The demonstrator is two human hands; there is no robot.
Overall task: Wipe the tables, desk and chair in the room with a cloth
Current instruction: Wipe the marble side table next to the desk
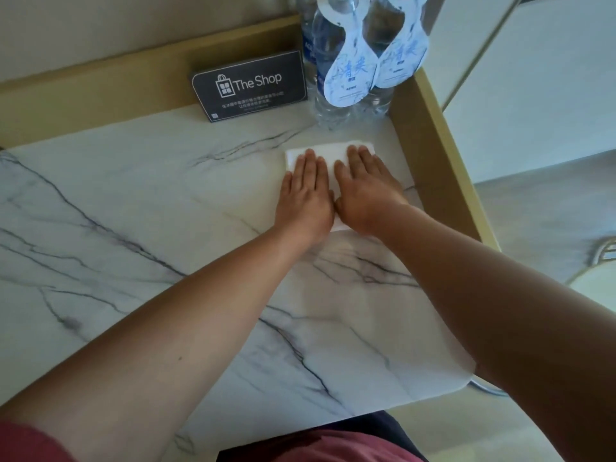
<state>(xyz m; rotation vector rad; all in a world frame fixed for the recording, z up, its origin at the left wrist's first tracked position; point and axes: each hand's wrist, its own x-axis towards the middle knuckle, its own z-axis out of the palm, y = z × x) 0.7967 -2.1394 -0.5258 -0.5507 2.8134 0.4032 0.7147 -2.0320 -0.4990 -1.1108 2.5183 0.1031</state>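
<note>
A folded white cloth (328, 153) lies flat on the white marble table (140, 208), near its far right corner. My left hand (305, 191) presses on the cloth's left half with straight fingers. Beside it, my right hand (365, 188) lies flat on the right half, thumbs almost touching. Most of the cloth is hidden under both palms; only its far edge and a strip near my wrists show.
A dark "The Shop" card (250, 86) stands at the back. Two water bottles (346, 61) with paper tags stand in the far right corner, just beyond the cloth. A raised gold rim (443, 151) borders the table's back and right sides.
</note>
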